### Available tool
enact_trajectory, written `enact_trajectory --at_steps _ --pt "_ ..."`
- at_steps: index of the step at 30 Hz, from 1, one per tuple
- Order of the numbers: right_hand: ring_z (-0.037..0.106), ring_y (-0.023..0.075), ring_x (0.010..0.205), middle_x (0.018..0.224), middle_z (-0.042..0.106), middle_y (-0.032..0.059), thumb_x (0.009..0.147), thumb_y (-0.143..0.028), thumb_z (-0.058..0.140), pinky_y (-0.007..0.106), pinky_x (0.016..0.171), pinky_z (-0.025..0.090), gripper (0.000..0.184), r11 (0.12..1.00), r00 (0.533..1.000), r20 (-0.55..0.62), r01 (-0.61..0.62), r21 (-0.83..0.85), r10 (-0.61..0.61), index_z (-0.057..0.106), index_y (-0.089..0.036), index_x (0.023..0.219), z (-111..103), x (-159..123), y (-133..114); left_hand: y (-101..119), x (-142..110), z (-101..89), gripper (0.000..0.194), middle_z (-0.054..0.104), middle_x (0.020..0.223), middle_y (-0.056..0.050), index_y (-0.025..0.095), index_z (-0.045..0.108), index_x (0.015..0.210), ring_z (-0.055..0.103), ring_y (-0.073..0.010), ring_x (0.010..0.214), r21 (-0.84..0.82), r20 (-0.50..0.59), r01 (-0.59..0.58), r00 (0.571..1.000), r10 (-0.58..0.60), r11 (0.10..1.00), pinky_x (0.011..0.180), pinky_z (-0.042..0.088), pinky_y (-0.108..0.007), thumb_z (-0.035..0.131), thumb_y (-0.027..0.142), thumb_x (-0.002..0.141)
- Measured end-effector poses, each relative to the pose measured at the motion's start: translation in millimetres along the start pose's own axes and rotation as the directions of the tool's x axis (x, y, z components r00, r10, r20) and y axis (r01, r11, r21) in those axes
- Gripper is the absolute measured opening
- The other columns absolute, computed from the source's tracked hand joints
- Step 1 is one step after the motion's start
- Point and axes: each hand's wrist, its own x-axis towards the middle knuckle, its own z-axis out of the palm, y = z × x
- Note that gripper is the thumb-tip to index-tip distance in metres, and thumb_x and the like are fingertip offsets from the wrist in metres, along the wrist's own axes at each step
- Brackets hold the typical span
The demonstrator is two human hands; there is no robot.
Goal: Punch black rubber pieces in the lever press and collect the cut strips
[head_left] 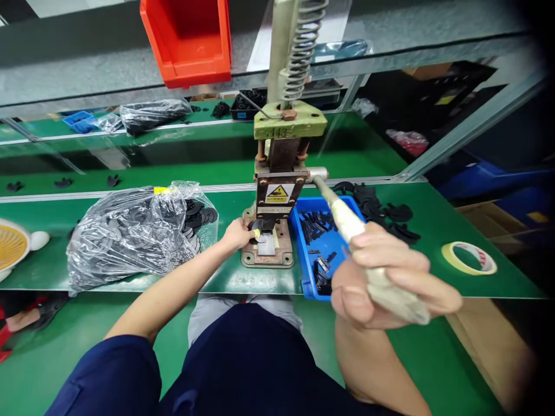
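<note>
A hand-operated lever press (280, 188) stands on the green workbench in front of me. My right hand (385, 277) is wrapped round the tape-covered press lever (344, 216), which slants down toward me. At the press base, my left hand (239, 234) pinches a dark curved plastic part (255, 230) under the ram. One fingertip there has a yellow covering. A pale metal plate (266, 245) lies on the base beside the part. How the part sits in the press is hidden by my fingers.
A clear bag of black curved parts (139, 231) lies to the left. Right of the press are a blue tray (309, 271) with small black pieces, loose black parts (381, 211) and a tape roll (469, 258). An orange bin (191, 72) sits on the shelf above.
</note>
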Motion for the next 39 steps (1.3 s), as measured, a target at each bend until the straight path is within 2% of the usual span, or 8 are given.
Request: enact_trajectory --at_steps 6,10,12,14,16,20,32,39 --pt "0.064 0.0229 0.102 0.105 0.063 0.0049 0.075 -0.031 0.068 0.048 0.095 0.055 0.062 0.997 0.996 0.068 -0.067 0.048 0.064 0.053 -0.029 0.135 26.6 55.3 9.7 6.7 -13.4 3.5 0.033 0.054 0.062 0.007 0.016 0.051 0.074 0.046 -0.0052 0.050 -0.285 -0.050 -0.026 0.999 0.012 0.958 0.051 0.037 -0.018 0.076 -0.002 0.062" --pt "0.047 0.0295 0.138 0.140 0.051 0.0102 0.085 -0.033 0.062 0.056 0.114 0.043 0.062 0.932 0.933 0.085 -0.337 -0.135 0.349 0.041 -0.029 0.143 21.8 25.5 1.2 1.7 -24.8 -9.5 0.034 0.063 0.064 0.003 0.013 0.059 0.080 0.054 -0.0078 0.052 -0.503 0.020 0.039 0.999 -0.034 0.864 0.053 0.041 -0.020 0.081 0.001 0.058" --pt "0.050 0.0279 0.134 0.140 0.051 0.0108 0.086 -0.032 0.062 0.052 0.108 0.049 0.056 0.829 0.835 0.103 -0.508 -0.235 0.541 0.045 -0.029 0.139 15.7 -10.7 -0.4 -2.7 -33.2 -19.8 0.034 0.067 0.066 0.000 0.011 0.063 0.082 0.057 -0.0088 0.054 -0.575 0.087 0.086 0.995 -0.043 0.814 0.054 0.043 -0.020 0.084 0.006 0.057" --pt "0.059 0.0238 0.121 0.128 0.059 0.0094 0.089 -0.035 0.058 0.049 0.105 0.051 0.040 0.678 0.631 0.261 -0.629 -0.380 0.731 0.056 -0.028 0.128 11.5 -49.7 -0.5 -5.5 -44.5 -30.2 0.034 0.068 0.066 -0.001 0.011 0.065 0.080 0.059 -0.0097 0.055 -0.620 0.152 0.136 0.987 -0.051 0.773 0.054 0.045 -0.021 0.087 0.010 0.055" --pt "0.065 0.0229 0.107 0.121 0.065 0.0100 0.087 -0.035 0.060 0.047 0.099 0.055 0.036 0.606 0.484 0.366 -0.671 -0.429 0.795 0.063 -0.026 0.122 12.0 -82.1 -0.7 -5.5 -57.9 -38.8 0.035 0.068 0.066 -0.001 0.011 0.065 0.078 0.060 -0.0102 0.056 -0.658 0.215 0.180 0.976 -0.047 0.732 0.055 0.049 -0.022 0.089 0.013 0.052" --pt "0.070 0.0204 0.098 0.115 0.070 0.0086 0.087 -0.039 0.061 0.038 0.089 0.059 0.035 0.548 0.347 0.476 -0.739 -0.392 0.808 0.066 -0.025 0.119 24.4 -115.1 -4.1 -1.8 -82.0 -47.7 0.035 0.068 0.069 -0.002 0.010 0.066 0.077 0.063 -0.0108 0.058 -0.713 0.355 0.294 0.934 -0.034 0.637 0.058 0.053 -0.022 0.090 0.014 0.051" --pt "0.063 0.0169 0.078 0.088 0.069 0.0035 0.089 -0.045 0.055 0.033 0.074 0.052 0.025 0.329 0.205 0.374 -0.893 -0.306 0.904 0.064 -0.023 0.096 41.1 -129.9 -13.3 -7.3 -103.5 -28.4 0.015 0.063 0.063 -0.002 0.010 0.061 0.071 0.060 -0.0084 0.051 -0.745 0.472 0.503 0.861 -0.187 0.437 0.049 0.051 -0.017 0.075 0.004 0.072" --pt "0.061 0.0164 0.081 0.085 0.068 0.0016 0.078 -0.043 0.069 0.033 0.078 0.051 0.023 0.129 0.091 0.321 -0.987 -0.098 0.943 0.065 -0.022 0.088 44.5 -131.7 -7.8 -4.1 -102.4 -28.0 0.019 0.063 0.065 -0.002 0.012 0.059 0.071 0.061 -0.0085 0.054 -0.731 0.433 0.453 0.886 -0.165 0.511 0.052 0.051 -0.018 0.078 0.010 0.071"
